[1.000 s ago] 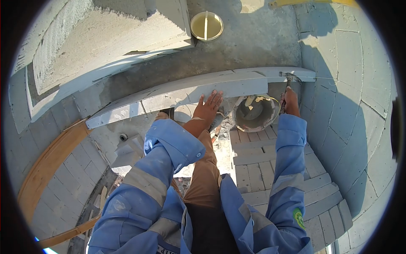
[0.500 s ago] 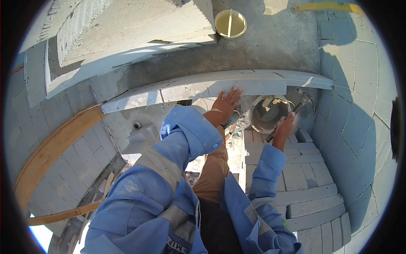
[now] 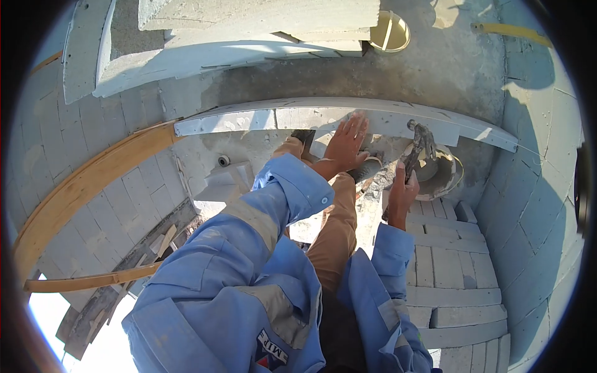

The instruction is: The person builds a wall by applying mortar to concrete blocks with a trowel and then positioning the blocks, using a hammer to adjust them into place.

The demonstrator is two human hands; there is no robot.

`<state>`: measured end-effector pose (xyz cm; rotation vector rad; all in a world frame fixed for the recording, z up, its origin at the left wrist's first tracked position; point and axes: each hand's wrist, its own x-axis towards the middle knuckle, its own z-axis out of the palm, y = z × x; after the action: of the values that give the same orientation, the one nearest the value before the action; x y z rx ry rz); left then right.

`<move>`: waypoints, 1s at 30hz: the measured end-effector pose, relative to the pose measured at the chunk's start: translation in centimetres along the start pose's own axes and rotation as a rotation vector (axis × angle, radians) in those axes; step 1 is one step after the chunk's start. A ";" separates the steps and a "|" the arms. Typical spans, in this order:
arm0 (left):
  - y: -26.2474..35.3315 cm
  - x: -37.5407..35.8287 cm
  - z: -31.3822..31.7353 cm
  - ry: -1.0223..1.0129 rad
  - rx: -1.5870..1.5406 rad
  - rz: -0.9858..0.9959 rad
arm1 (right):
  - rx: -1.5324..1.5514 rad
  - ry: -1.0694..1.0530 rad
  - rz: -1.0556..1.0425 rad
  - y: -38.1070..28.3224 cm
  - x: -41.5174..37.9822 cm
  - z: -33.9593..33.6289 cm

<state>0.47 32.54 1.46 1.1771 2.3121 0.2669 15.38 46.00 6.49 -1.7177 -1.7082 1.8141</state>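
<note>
My left hand [image 3: 346,147] lies open with its fingers stretched out against the near face of a low row of pale grey blocks [image 3: 298,118]. To its right, my right hand [image 3: 402,198] is wrapped round the handle of a mortar-crusted hammer [image 3: 424,138]. The hammer points away from me, and its head overlaps the face of the block row in this view. Just beyond that hand stands a mortar-smeared bucket [image 3: 443,177], partly hidden by the hammer and hand.
A taut string [image 3: 528,148] runs to the block wall [image 3: 528,205] on the right. Loose blocks [image 3: 457,298] are stacked beside my right arm. A curved wooden board [image 3: 81,193] is at left. Beyond the row stand large blocks [image 3: 261,22] and a pale bucket [image 3: 398,37].
My right hand has swung the hammer left and forward, from above the bucket to the block row. My left hand stays on the blocks. The whole view has shifted slightly.
</note>
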 end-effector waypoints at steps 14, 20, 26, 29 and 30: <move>-10.1 -5.0 -0.4 -0.126 -0.205 -0.811 | -0.502 -0.194 -0.572 3.4 -2.0 6.2; -10.2 -5.5 -1.0 -0.235 -0.280 -0.842 | -0.517 -0.295 -0.256 3.6 -2.8 7.5; -8.8 -3.3 -1.1 -0.114 -0.405 -0.993 | -0.134 0.045 -0.163 5.4 -4.3 1.2; -5.4 -0.6 0.6 -0.277 -0.355 -0.965 | 0.286 0.101 0.157 5.9 -3.1 -4.3; -3.3 1.2 0.7 -0.303 -0.347 -0.924 | 0.443 0.136 0.259 3.8 -2.4 -6.3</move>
<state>-2.01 31.47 -0.91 -0.0698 2.1612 0.1181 23.08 46.75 6.87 -1.8673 -0.9716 1.9353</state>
